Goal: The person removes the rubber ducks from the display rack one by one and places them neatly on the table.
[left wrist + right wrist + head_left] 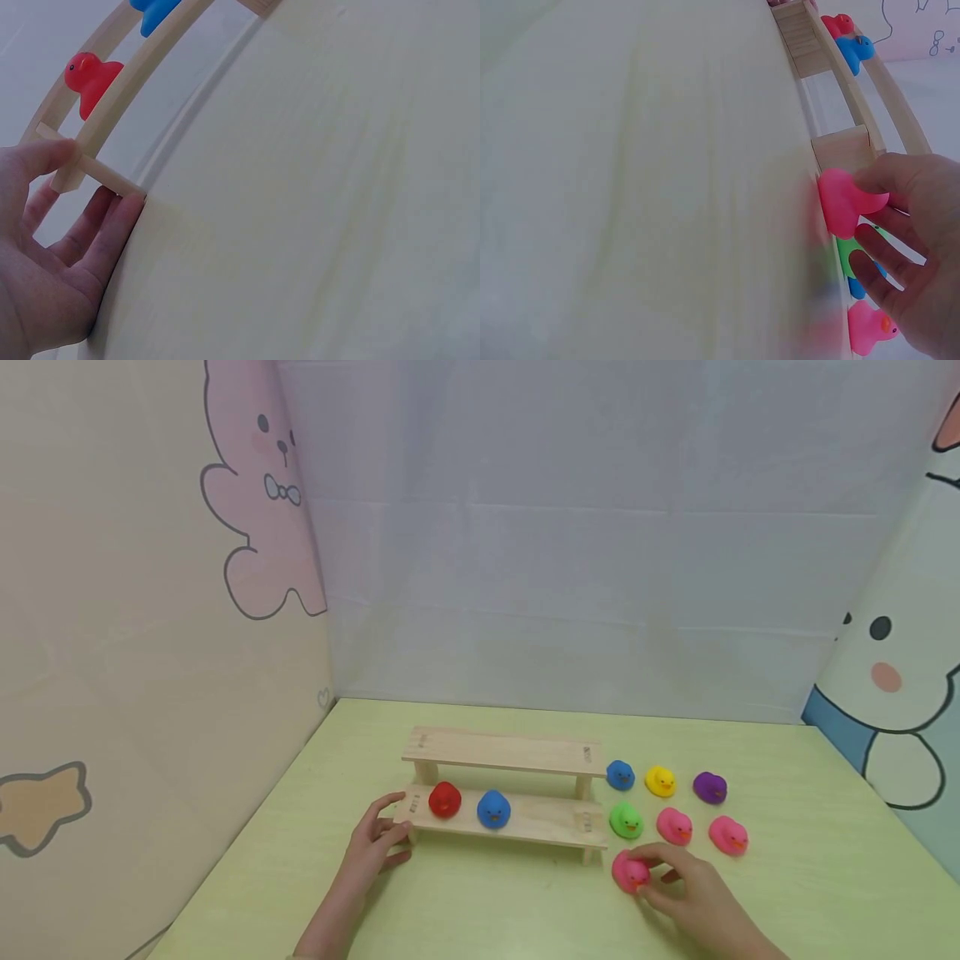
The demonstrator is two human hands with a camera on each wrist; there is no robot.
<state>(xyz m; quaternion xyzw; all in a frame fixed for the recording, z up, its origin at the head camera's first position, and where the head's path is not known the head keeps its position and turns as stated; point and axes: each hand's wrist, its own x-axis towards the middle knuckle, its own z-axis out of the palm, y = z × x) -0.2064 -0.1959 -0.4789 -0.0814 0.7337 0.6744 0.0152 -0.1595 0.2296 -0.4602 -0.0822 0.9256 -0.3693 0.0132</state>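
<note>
My left hand [373, 839] grips the left end of a small two-tier wooden shelf [517, 828]; the left wrist view shows the thumb on its board and fingertips against the side support. A red rubber duck [445, 800] and a blue rubber duck [493, 809] sit on the lower tier, towards its left half. In front of the shelf's right end, my right hand [693, 893] pinches a pink rubber duck [628, 873] between thumb and finger. That duck is at the tabletop in the right wrist view [843, 202], and the other fingers extend beside it.
Right of the shelf stand more rubber ducks: a blue [620, 775], a yellow [661, 782], a purple [710, 787], a green [626, 821] and two pink ones [675, 827]. The shelf's upper tier [502, 749] rises behind the lower. Cloth walls [570, 568] enclose the pale green table [510, 918].
</note>
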